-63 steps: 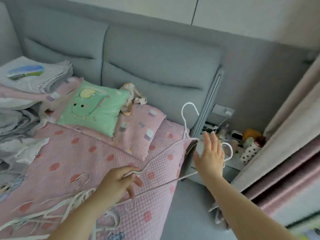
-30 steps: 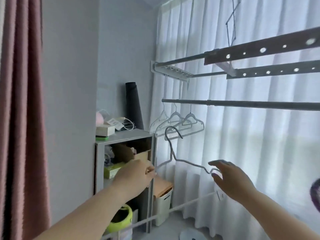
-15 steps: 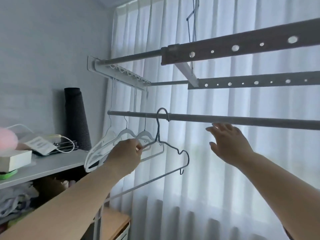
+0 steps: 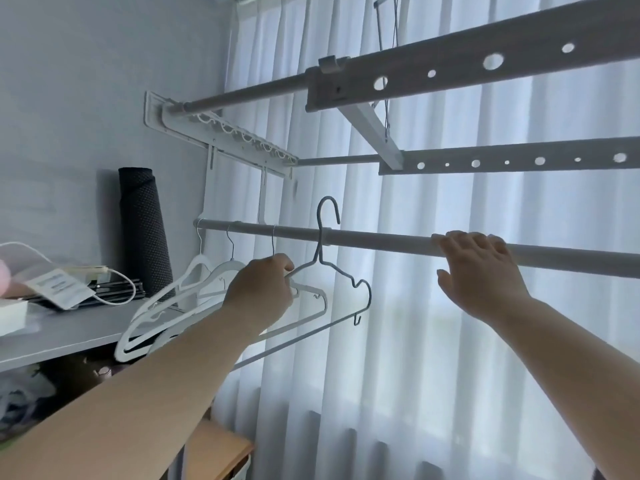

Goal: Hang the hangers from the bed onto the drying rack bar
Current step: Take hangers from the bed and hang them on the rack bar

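My left hand (image 4: 260,292) grips the left shoulder of a thin grey hanger (image 4: 360,289). Its hook stands above the round drying rack bar (image 4: 374,239), and its neck crosses in front of the bar. My right hand (image 4: 479,271) rests on the same bar further right, fingers laid over its top. Three white hangers (image 4: 194,289) hang from the bar's left end, just behind my left hand. The bed is out of view.
Two perforated rack beams (image 4: 485,67) run overhead, fixed to a wall bracket (image 4: 221,133). White curtains (image 4: 450,341) fill the background. A grey shelf (image 4: 69,334) at left carries a dark rolled mat (image 4: 143,230), cables and papers. A wooden box sits low at centre.
I turned from the bed to the rack carrying the hanger. In the last half second the hook rose above the bar, and my right hand moved onto the bar.
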`<control>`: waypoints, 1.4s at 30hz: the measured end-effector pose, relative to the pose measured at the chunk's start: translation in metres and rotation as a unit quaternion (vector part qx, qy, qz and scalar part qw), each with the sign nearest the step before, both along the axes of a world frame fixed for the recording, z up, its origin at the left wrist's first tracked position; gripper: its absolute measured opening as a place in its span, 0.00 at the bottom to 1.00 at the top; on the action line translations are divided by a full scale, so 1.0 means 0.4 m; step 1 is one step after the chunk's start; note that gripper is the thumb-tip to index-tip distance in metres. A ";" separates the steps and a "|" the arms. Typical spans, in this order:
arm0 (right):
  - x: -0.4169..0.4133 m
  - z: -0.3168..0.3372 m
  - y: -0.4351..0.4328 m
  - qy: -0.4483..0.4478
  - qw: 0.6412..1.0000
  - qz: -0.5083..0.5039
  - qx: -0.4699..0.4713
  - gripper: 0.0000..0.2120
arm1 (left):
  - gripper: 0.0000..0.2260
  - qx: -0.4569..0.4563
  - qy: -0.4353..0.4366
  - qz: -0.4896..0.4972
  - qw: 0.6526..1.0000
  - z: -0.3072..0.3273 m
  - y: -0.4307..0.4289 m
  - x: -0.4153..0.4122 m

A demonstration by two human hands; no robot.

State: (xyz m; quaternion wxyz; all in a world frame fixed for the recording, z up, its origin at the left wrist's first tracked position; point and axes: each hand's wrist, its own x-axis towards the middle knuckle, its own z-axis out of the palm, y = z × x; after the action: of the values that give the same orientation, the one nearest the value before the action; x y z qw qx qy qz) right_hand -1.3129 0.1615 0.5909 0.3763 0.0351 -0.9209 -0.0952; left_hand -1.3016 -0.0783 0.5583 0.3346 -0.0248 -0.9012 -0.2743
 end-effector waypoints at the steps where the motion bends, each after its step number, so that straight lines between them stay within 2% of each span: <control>1: -0.003 -0.001 0.001 0.004 1.000 0.004 0.003 0.25 | 0.12 -0.002 -0.002 0.005 1.000 0.003 0.002 -0.008; 12: -0.003 -0.011 0.020 0.023 0.999 0.032 0.022 0.25 | 0.11 -0.030 -0.055 0.034 0.997 -0.055 0.027 -0.076; 24: -0.007 -0.016 0.015 0.019 0.999 0.033 0.020 0.26 | 0.13 -0.070 -0.058 0.060 0.994 -0.068 0.030 -0.088; 28: -0.006 -0.016 0.014 0.019 0.999 0.039 0.021 0.26 | 0.11 -0.076 -0.050 0.047 0.995 -0.073 0.031 -0.089; 33: -0.006 -0.018 0.022 0.023 0.999 0.041 0.025 0.26 | 0.12 -0.130 -0.023 0.069 0.989 -0.088 0.049 -0.092; 42: -0.011 -0.016 0.033 0.028 0.998 0.055 0.034 0.25 | 0.11 -0.116 -0.055 0.093 0.987 -0.086 0.044 -0.102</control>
State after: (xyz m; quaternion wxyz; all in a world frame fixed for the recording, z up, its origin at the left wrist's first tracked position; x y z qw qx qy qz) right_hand -1.3171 0.1747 0.5844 0.4050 0.0955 -0.9030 -0.1072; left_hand -1.3426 -0.0605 0.5239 0.3031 0.0357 -0.9425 -0.1360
